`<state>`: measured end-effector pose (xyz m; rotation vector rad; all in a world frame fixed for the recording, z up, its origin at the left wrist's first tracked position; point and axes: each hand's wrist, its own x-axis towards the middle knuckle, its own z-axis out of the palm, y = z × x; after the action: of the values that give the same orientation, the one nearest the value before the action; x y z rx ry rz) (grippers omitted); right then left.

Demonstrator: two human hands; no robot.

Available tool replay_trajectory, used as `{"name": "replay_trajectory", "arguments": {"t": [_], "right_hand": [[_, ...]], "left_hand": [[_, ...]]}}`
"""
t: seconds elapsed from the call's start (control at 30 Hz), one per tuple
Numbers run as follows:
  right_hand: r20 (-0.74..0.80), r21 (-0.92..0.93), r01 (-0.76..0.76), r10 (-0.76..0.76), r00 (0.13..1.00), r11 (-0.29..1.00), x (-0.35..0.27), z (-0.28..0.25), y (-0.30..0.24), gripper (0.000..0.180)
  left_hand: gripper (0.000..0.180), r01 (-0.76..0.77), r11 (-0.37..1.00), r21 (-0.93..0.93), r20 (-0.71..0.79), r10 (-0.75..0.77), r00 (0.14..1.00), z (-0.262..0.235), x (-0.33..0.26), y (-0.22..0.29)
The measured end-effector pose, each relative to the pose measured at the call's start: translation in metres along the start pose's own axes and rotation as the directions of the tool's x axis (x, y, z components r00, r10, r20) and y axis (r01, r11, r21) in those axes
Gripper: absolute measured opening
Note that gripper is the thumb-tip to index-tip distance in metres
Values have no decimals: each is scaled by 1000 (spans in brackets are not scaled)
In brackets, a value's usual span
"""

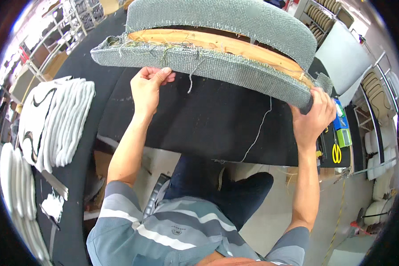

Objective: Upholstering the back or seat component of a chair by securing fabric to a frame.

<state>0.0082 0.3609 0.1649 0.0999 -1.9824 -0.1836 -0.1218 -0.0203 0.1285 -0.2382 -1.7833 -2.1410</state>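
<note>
A curved upholstered seat piece [235, 66] in grey-green woven fabric lies on the black tabletop [199, 111]. Its fabric is parted along the middle, baring a wooden frame strip [208, 41] with ragged threads along it. My left hand [150, 86] is closed at the lower fabric edge, thumb against curled fingers; whatever it pinches is hidden. At the piece's right end, my right hand [314, 113] wraps its fingers over the fabric-covered corner. A loose grey thread [264, 117] trails from the lower edge down to the table's near edge, and a shorter one hangs near the left hand.
Stacked white pads [60, 119] stand on the left, with more white pads [17, 181] nearer me. Yellow-handled scissors [336, 153] and a blue-and-green box [342, 126] sit at the table's right end. Racks [62, 40] holding goods stand behind.
</note>
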Motion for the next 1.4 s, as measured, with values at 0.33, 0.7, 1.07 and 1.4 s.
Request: {"name": "replay_trajectory", "arguments": {"t": [0.33,0.7,1.07,1.4], "right_hand": [[318,336,-141,29,948,931,-146,-10,-63,40],[539,563,-821,796,277,-95,-194,60,43,29],[468,620,-783,825,318,-50,-220,64,49,18],[456,630,-775,831,319,-49,-221,60,41,17]], "left_hand": [[20,323,702,635,147,-520,841,-85,-91,-46],[25,-678,529,510,606,338,720,26,-126,-65],[23,-770,418,482,637,436,636,32,-123,-95],[26,-799,349,490,645,472,601,29,-125,-96]]}}
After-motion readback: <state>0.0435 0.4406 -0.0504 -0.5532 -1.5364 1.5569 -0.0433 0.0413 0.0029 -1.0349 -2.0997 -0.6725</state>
